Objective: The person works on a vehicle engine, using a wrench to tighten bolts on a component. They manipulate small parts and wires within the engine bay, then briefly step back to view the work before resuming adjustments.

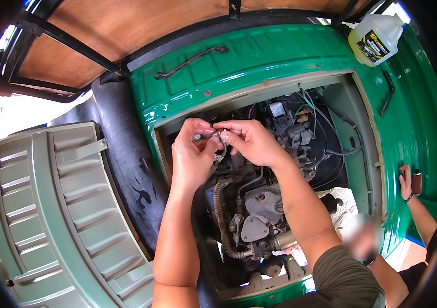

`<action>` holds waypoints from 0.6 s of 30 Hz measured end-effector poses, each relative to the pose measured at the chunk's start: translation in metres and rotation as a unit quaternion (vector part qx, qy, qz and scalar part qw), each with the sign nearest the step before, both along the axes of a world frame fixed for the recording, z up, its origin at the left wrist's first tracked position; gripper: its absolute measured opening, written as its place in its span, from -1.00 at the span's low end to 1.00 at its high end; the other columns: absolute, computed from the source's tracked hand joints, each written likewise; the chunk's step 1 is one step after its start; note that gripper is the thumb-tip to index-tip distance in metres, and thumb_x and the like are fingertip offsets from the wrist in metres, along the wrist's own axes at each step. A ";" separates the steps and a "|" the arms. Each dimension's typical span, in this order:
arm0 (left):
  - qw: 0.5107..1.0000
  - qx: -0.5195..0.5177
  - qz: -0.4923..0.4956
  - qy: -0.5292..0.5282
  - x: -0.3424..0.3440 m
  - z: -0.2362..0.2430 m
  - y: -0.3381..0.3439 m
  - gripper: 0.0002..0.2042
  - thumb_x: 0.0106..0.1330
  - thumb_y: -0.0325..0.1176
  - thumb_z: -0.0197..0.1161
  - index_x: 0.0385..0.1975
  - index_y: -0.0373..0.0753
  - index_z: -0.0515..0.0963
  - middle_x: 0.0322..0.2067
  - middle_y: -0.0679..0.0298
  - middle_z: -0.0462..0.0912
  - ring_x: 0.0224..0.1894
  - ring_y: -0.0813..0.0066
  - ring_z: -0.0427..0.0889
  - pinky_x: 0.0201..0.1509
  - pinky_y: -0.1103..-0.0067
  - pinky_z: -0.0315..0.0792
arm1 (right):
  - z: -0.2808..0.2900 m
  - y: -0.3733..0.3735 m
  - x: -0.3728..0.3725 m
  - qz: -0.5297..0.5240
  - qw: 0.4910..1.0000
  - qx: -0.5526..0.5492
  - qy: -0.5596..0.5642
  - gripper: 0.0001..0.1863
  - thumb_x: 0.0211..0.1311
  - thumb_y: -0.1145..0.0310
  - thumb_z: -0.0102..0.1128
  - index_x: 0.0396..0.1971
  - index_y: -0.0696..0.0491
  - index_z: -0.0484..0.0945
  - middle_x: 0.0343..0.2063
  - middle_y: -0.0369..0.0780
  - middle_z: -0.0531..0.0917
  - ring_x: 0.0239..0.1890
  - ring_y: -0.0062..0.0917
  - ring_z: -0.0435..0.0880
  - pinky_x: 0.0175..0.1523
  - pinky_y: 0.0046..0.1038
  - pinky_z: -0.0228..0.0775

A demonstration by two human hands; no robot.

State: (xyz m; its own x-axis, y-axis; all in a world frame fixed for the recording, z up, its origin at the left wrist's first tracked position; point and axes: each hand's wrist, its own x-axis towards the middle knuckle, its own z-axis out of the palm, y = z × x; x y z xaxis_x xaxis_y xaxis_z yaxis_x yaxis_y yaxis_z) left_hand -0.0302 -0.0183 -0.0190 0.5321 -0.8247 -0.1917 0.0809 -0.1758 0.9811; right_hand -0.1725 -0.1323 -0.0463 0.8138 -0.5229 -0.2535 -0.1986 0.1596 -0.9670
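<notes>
Bare forearms (177, 241) reach over the engine opening (259, 95), left hand (190, 149) and right hand (252, 141) both clamped on a small metal piece (222, 152) near the opening's far left corner, with a green panel (259, 61) bearing a jug (375, 41) past the far right corner and a ribbed cover (43, 169) beyond the left edge.

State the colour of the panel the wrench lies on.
The panel is glossy green; it shows best in the head view.

Left hand (190, 149): fingers bent toward the thumb in a pinch
Right hand (248, 139): thumb and forefinger pinched, fingertips close beside the left's
Left forearm (178, 238): bare, nearly upright
Right forearm (303, 205): bare, slanting inward
</notes>
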 end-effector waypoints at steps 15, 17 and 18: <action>0.872 0.317 -0.243 -0.282 -0.008 -0.011 0.015 -0.69 0.35 -0.28 0.34 -0.10 -0.43 0.68 -0.27 -0.24 0.71 -0.11 -0.23 0.71 0.06 0.12 0.55 | -0.057 -0.025 0.004 0.000 0.997 0.056 0.051 -0.71 0.58 0.34 0.08 0.09 0.19 0.59 -0.30 -0.30 0.68 -0.35 -0.68 0.62 -0.30 -0.56 0.58; 0.860 0.334 -0.250 -0.295 -0.006 -0.018 0.018 -0.72 0.34 -0.28 0.34 -0.14 -0.39 0.71 -0.28 -0.23 0.71 -0.12 -0.21 0.71 0.04 0.12 0.56 | -0.062 -0.022 0.008 0.005 0.998 0.059 0.033 -0.71 0.58 0.34 0.09 0.08 0.19 0.60 -0.31 -0.31 0.67 -0.34 -0.68 0.61 -0.30 -0.56 0.57; 0.853 0.342 -0.253 -0.301 -0.005 -0.020 0.020 -0.74 0.34 -0.28 0.35 -0.16 -0.38 0.72 -0.28 -0.22 0.71 -0.13 -0.20 0.72 0.03 0.12 0.56 | -0.063 -0.021 0.010 0.009 0.998 0.061 0.024 -0.72 0.58 0.34 0.09 0.08 0.19 0.61 -0.31 -0.31 0.67 -0.34 -0.69 0.61 -0.31 -0.57 0.56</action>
State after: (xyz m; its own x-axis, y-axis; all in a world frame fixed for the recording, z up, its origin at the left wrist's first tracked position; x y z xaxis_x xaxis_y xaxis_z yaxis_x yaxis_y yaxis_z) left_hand -0.0350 0.0012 -0.0393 0.3132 -0.7826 -0.5380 -0.6575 -0.5875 0.4718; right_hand -0.1623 -0.1530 -0.1097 0.8080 -0.4718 -0.3530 -0.2478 0.2715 -0.9300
